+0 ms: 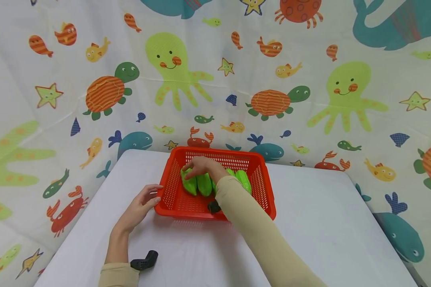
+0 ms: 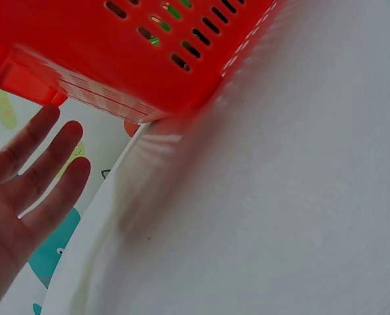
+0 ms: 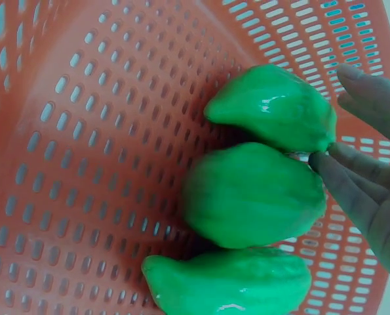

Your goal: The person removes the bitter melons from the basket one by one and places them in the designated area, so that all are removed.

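A red perforated plastic basket [image 1: 201, 215] holds several glossy green fruits or vegetables, plump and tapered at one end; their exact kind is unclear. My right hand [image 1: 202, 165] is inside the basket, over the leftmost green piece [image 1: 189, 184]. In the right wrist view, my right hand's fingers [image 3: 362, 187] are spread at the ends of the green pieces, and one fingertip is at or close to the middle one [image 3: 257, 195]. My left hand [image 1: 138, 205] is at the basket's left rim, fingers apart and loosely bent, fingertips at or touching the rim. My right forearm hides some of the pieces.
The basket stands on a white-covered table [image 1: 319, 223], near its back edge. Behind it hangs a curtain [image 1: 215, 79] printed with sea animals. A black wrist device [image 1: 145, 261] sits by my left wrist, another [image 1: 214, 206] by my right.
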{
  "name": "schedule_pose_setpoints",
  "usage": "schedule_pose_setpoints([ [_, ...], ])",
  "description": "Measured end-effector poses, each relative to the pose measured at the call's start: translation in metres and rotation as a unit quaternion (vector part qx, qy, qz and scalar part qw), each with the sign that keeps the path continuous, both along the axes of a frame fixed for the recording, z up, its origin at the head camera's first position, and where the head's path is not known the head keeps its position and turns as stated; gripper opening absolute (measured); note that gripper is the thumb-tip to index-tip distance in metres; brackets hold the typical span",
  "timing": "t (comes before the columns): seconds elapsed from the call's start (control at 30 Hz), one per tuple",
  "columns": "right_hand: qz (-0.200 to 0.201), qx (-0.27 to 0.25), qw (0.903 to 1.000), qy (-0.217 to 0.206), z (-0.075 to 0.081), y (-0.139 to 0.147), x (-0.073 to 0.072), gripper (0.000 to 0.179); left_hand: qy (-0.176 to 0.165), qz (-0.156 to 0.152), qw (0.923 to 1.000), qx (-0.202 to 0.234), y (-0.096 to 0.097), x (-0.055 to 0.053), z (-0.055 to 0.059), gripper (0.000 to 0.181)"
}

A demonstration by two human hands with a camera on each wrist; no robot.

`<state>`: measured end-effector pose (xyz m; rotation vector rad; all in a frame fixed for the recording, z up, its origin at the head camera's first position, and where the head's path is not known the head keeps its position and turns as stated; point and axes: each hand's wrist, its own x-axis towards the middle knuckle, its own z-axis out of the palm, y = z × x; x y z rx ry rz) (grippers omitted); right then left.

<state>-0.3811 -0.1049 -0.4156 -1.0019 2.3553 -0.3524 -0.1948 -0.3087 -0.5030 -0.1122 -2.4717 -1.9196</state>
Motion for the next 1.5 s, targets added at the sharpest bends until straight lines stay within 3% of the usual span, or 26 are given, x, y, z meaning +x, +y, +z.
schedule_pose_setpoints([
  [0.57,0.003,-0.004,0.9999,-0.015,-0.002,-0.001,0.003,0.044,0.000,-0.005,1.0000,-0.002,-0.001,0.000,-0.001,0.047],
  [0.97,0.039,0.024,0.9989,0.010,0.000,-0.007,0.006,0.044,-0.005,-0.005,1.0000,-0.001,-0.001,0.002,0.000,0.048],
  [1.5,0.039,0.040,0.9979,0.031,-0.007,-0.017,0.007,0.042,-0.008,-0.012,0.9999,0.002,-0.003,0.003,0.002,0.047],
])
